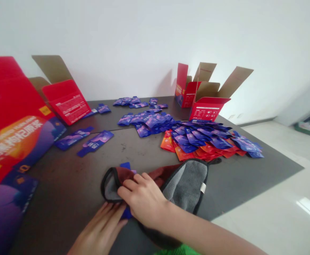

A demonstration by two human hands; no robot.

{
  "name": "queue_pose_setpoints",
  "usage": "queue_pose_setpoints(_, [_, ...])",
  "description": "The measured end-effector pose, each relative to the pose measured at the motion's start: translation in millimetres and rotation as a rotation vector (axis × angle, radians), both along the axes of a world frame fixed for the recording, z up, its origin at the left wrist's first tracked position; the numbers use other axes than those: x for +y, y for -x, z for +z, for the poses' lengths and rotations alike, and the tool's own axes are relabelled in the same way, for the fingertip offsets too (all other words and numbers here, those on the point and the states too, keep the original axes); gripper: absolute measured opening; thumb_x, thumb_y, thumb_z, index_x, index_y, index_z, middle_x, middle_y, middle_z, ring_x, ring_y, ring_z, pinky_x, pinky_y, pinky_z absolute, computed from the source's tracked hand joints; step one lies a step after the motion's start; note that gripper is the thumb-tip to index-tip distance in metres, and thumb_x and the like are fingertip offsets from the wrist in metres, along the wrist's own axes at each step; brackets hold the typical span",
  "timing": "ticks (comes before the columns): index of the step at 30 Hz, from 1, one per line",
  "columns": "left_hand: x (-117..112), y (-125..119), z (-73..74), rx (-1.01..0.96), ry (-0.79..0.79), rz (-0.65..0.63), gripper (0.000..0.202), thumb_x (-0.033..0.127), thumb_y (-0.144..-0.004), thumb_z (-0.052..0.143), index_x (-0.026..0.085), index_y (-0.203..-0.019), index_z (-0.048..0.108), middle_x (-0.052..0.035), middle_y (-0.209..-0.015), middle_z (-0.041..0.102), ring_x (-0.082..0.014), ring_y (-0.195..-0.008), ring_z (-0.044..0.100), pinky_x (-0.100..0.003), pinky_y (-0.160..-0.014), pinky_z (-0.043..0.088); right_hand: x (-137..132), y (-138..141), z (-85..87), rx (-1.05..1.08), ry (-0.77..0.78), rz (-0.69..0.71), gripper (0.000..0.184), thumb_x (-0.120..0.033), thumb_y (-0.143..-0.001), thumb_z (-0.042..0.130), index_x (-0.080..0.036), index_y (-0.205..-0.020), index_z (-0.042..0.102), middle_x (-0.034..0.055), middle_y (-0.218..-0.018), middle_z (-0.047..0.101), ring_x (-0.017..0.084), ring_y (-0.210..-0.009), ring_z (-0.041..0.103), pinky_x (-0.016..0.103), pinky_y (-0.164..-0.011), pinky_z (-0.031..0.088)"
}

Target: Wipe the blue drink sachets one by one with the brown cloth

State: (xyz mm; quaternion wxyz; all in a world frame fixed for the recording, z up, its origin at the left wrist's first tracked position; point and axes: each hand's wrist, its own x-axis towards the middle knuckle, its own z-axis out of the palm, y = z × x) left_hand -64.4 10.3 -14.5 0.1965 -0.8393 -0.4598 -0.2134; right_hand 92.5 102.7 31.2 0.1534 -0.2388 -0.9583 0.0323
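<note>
My right hand (145,200) is closed on a brown and grey cleaning cloth (188,180) with black edging. The cloth is bunched up, its grey side showing at both ends. Under it lies a blue sachet (127,212), mostly hidden, with a blue end showing above and below the cloth. My left hand (101,226) lies flat beside the right one, fingers stretched out over the sachet's near end and against the cloth's edge. Two purple-blue sachets (96,142) lie farther off to the left.
Large red printed boxes (8,124) stand along the left. Open red cartons (206,108) are at the back right, flaps up. Piles of purple sachets (149,122) and orange-red sachets (210,150) lie on the dark table (263,177), whose right edge borders a pale floor. A white wall stands behind.
</note>
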Motion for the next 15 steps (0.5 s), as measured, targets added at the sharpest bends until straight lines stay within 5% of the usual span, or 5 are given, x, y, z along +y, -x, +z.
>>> queue_pose_setpoints(4, [-9,-4,-7.9,0.036,0.050,0.057,0.052,0.015,-0.077,0.034,0.027,-0.128,0.042,-0.0043,-0.113,0.059,-0.0237,-0.102,0.056,-0.037,-0.077,0.056,17,14,-10.9,-0.028,-0.026,-0.058,0.002,-0.023,-0.084,0.048,-0.021,-0.086,0.048,-0.0005,-0.088,0.058,0.020,-0.079,0.048,0.034,-0.065,0.035])
queue_pose_setpoints(8, [-12,-9,-3.8,0.036,0.056,0.079,0.059,0.011,-0.073,0.034,0.029,-0.128,0.042,-0.0025,-0.112,0.060,-0.0239,-0.101,0.057,-0.037,-0.079,0.056,31,17,-5.1,-0.053,0.011,-0.136,0.008,-0.016,-0.083,0.044,-0.019,-0.087,0.050,0.0012,-0.088,0.060,0.020,-0.080,0.049,0.033,-0.067,0.036])
queue_pose_setpoints(15, [-23,-23,-1.5,0.020,-0.041,0.081,0.074,0.007,-0.070,0.030,0.015,-0.139,0.003,-0.0064,-0.081,0.070,-0.0204,-0.069,0.065,-0.025,-0.056,0.057,-18,-16,27.3,0.045,0.124,0.110,0.031,-0.014,-0.081,0.046,-0.017,-0.111,0.044,0.0039,-0.112,0.054,0.017,-0.093,0.048,0.027,-0.085,0.036])
